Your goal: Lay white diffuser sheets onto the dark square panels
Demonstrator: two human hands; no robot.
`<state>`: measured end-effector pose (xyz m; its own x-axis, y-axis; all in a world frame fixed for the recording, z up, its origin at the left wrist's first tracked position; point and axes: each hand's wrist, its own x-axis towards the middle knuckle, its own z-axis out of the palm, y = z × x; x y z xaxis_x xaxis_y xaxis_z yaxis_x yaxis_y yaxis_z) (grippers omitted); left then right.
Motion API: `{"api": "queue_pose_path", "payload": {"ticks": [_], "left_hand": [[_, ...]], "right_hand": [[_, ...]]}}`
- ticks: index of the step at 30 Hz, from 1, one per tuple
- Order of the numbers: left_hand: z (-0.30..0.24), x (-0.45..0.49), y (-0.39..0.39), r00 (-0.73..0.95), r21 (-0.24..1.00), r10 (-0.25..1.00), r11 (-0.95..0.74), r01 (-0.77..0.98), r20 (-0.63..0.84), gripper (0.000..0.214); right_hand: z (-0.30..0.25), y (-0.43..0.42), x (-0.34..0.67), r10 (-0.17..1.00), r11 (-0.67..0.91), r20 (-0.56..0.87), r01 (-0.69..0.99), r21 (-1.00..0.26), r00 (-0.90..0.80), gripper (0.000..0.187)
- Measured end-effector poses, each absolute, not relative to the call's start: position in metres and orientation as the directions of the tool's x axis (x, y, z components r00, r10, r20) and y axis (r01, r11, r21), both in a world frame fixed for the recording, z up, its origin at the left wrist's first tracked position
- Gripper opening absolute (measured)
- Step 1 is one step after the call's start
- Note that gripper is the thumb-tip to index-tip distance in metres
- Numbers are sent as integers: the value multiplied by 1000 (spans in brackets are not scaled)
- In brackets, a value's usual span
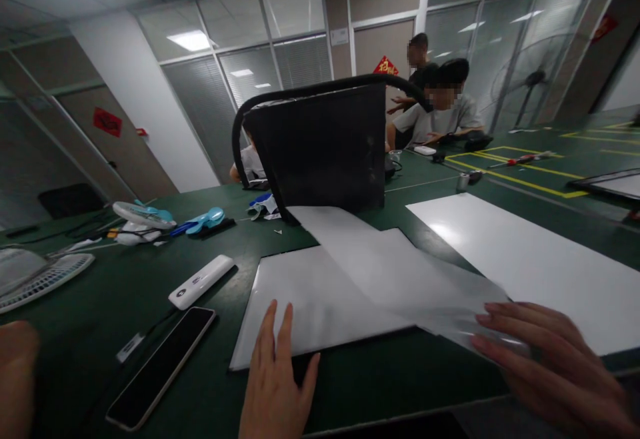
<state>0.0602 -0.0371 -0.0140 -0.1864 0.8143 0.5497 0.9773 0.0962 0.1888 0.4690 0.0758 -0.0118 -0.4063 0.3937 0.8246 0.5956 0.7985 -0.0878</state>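
Right hand (550,356) slightly blurry, white slatted object (55,284) only partly inside the left edge

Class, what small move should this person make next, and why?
Perhaps the right hand should lift the film slightly: it holds one end, the film lies askew across the middle white panel, and the left hand is spread at that panel's near edge.

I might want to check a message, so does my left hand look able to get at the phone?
Probably yes: your left hand seems empty, over the edge of the white panel. The phone lies to its left, with only flat table and the panel's corner between.
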Motion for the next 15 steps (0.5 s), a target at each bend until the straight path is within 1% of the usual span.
{"api": "queue_pose_path", "payload": {"ticks": [1,3,4,5,7,9,12,15], "left_hand": [[-12,64,-38,-217,202,782,118,972,584,89],[-9,71,-40,-233,207,719,127,970,654,101],[-8,73,-40,-218,191,697,117,974,683,105],[-7,75,-41,-195,169,686,106,980,701,108],[-6,76,-41,-165,133,694,101,986,701,108],[-6,74,-41,-146,110,728,96,989,669,97],[-9,67,-38,-101,77,776,68,995,623,67],[-14,58,-36,-39,20,810,33,999,586,46]], "right_hand": [[-9,83,456,349,809,837,586,-42,-422,38],[-7,98,438,411,797,780,602,-56,-472,35],[-9,105,433,470,781,732,619,-84,-494,32],[-11,110,431,519,768,684,632,-108,-513,30],[-17,116,432,572,750,623,647,-134,-534,30],[-23,118,434,611,731,586,664,-159,-533,32],[-28,118,435,656,706,537,683,-188,-530,36],[-29,119,434,686,685,503,700,-201,-526,39]]}}
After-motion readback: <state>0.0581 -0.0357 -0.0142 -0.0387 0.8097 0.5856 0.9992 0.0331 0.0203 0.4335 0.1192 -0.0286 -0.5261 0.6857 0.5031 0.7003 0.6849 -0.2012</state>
